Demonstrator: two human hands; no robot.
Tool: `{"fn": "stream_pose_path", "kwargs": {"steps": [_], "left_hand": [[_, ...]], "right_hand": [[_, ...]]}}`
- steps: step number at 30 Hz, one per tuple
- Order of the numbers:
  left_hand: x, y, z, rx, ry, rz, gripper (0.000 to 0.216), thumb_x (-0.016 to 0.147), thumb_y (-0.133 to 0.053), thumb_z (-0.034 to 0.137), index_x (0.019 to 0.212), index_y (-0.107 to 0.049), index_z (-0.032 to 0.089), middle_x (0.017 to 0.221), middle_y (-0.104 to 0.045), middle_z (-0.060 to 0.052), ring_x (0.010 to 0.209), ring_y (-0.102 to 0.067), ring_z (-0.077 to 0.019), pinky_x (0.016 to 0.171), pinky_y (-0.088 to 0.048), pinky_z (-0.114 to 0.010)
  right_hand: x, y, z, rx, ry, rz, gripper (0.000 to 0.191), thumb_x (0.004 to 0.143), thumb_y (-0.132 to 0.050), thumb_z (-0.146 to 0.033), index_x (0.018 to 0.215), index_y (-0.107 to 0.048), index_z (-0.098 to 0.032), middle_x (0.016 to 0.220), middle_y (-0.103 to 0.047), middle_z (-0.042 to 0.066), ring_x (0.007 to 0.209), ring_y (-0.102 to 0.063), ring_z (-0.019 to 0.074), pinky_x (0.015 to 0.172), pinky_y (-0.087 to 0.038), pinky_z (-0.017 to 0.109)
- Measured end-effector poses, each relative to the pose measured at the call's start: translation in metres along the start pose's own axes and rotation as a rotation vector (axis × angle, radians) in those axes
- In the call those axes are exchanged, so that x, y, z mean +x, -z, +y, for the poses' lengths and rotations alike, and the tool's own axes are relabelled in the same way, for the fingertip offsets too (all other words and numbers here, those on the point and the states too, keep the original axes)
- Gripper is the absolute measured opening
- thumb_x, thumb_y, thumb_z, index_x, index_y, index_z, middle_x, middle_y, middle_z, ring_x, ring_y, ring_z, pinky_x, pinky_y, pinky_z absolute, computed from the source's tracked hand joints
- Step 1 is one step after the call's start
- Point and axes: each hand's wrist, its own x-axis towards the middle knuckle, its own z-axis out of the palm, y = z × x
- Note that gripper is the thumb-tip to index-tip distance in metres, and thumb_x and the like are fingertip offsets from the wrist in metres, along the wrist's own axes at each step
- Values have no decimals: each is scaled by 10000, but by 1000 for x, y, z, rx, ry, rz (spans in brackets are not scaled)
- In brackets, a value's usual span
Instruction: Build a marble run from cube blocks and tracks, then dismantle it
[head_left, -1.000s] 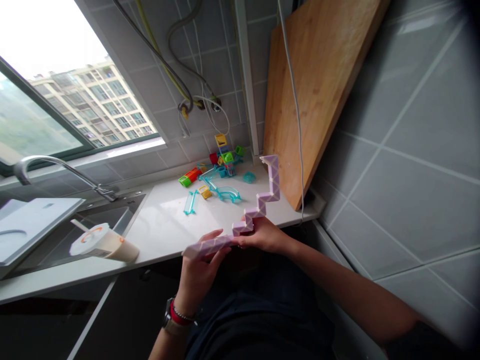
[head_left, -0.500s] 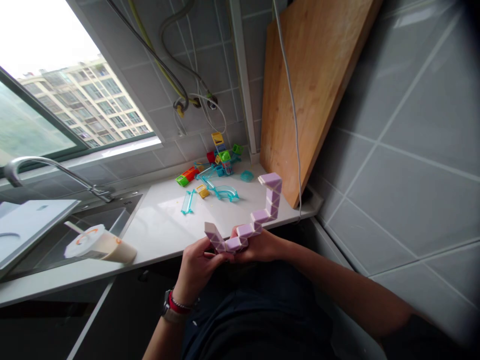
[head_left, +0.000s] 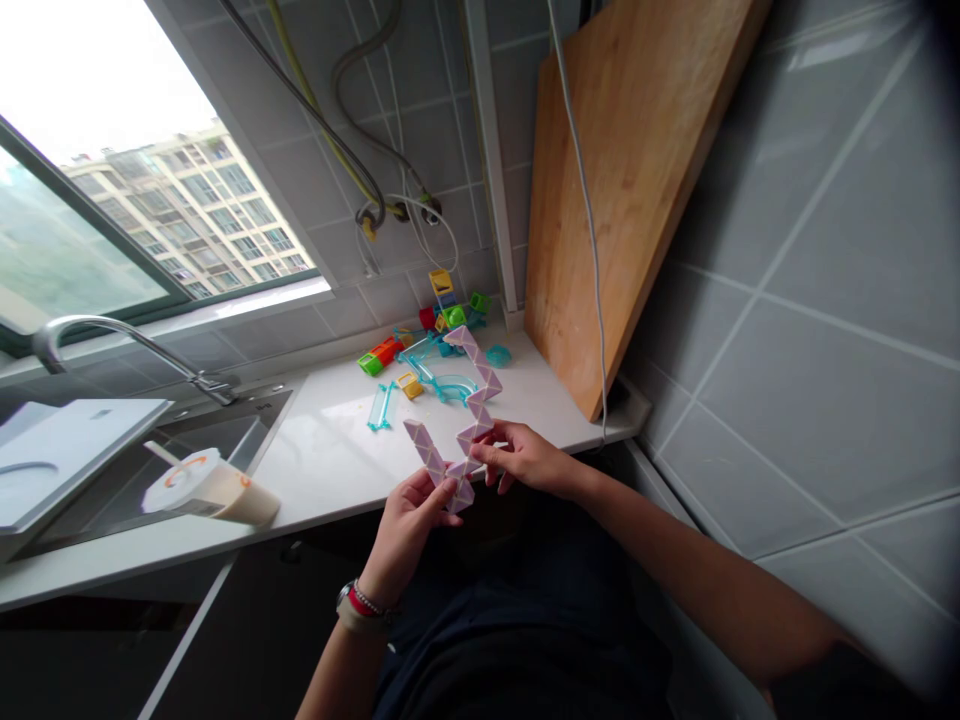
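A lilac and white snake puzzle (head_left: 474, 432) is held up in front of the counter edge, bent into a zigzag with a short arm on the left and a longer one on the right. My left hand (head_left: 412, 515) pinches its lower bend between thumb and fingers. Higher up on the right, my right hand (head_left: 525, 457) grips the middle segments, thumb on the near side. The puzzle's far end overlaps the plastic toy pieces in my view. Part of its lower bend is covered by my left fingers.
Teal track pieces (head_left: 442, 385), a yellow block (head_left: 410, 386) and a red-green block (head_left: 380, 355) lie on the white counter (head_left: 330, 440). At left are a drink cup (head_left: 217, 488), sink and tap (head_left: 135, 345). A wooden board (head_left: 622, 190) leans at right.
The snake puzzle has turned in my hands; its long arm has swung left and now leans away. My right hand has moved out from behind it to its right side.
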Motion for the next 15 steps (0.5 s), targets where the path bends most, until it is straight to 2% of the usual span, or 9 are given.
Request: {"fn": "stream_pose_path", "kwargs": {"steps": [1, 5, 8, 10, 12, 15], "left_hand": [[0, 0, 0, -5, 4, 8, 407, 879, -782, 394, 1213, -745, 163, 1078, -752, -117, 845, -690, -188, 637, -634, -272], [-2, -5, -1, -23, 15, 25, 442, 867, -794, 404, 1241, -723, 179, 1137, -761, -111, 924, -731, -220, 727, -665, -329], [-2, -10, -3, -64, -18, 85, 481, 896, -756, 438, 1303, -670, 197, 1235, -731, -122, 1027, -737, -258, 787, -674, -387], [-1, -11, -3, -85, -64, 150, 490, 919, -721, 464, 1323, -639, 200, 1231, -717, -125, 1033, -736, -265, 761, -679, -390], [3, -6, -3, -42, -140, 234, 462, 929, -702, 480, 1286, -645, 192, 1148, -716, -109, 971, -735, -240, 711, -680, -358], [9, 12, -1, 162, -289, 370, 466, 923, -708, 486, 1287, -642, 202, 1051, -710, -73, 887, -721, -202, 681, -678, -324]], "right_hand": [[1, -2, 1, 15, 2, 19, 481, 852, -756, -579, 1068, -627, -169, 1043, -655, 58, 652, -663, 117, 458, -565, 218], [3, -10, 8, 21, -8, -46, 527, 786, -816, -589, 1054, -667, -160, 919, -682, 40, 639, -643, 125, 460, -543, 215], [3, -10, 11, -40, 17, -54, 538, 773, -814, -607, 1040, -701, -154, 896, -685, 36, 654, -622, 127, 472, -505, 209], [1, -3, 7, -153, 4, -103, 531, 785, -806, -596, 1077, -723, -160, 914, -693, 37, 680, -625, 133, 509, -497, 215], [-4, 5, -3, -366, -23, -202, 499, 797, -809, -564, 1101, -751, -173, 877, -708, 33, 690, -632, 143, 557, -484, 227], [-17, 9, -24, -651, 43, -294, 395, 841, -789, -516, 1052, -784, -182, 769, -709, 22, 667, -623, 153, 599, -450, 252]]}}
